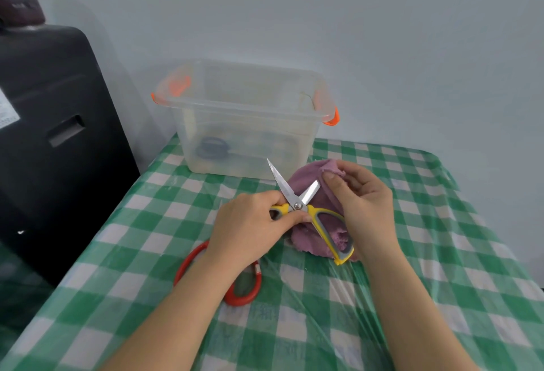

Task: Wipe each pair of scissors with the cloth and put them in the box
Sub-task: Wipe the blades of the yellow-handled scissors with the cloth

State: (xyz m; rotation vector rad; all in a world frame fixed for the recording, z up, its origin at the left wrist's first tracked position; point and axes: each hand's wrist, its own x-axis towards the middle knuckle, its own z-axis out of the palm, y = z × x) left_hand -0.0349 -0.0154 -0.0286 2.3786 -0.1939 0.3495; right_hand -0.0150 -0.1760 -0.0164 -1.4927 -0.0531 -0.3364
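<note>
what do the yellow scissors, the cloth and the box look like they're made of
Yellow scissors: blades look like bright bare steel with a sheen; handles seem to be yellow plastic with grey, possibly rubbery, inlays.
Purple cloth: soft, matte, fuzzy fabric that bunches in folds, perhaps terry or microfibre.
Box: cloudy see-through plastic, contents showing through its wall, with orange plastic latches.

A: Red-handled scissors: blades and one loop hidden under the left forearm. One yellow handle sits inside the left hand.

B: Noted. Dark rings in the box blurred through its wall; can't identify. Table cut off by the bottom edge.
</note>
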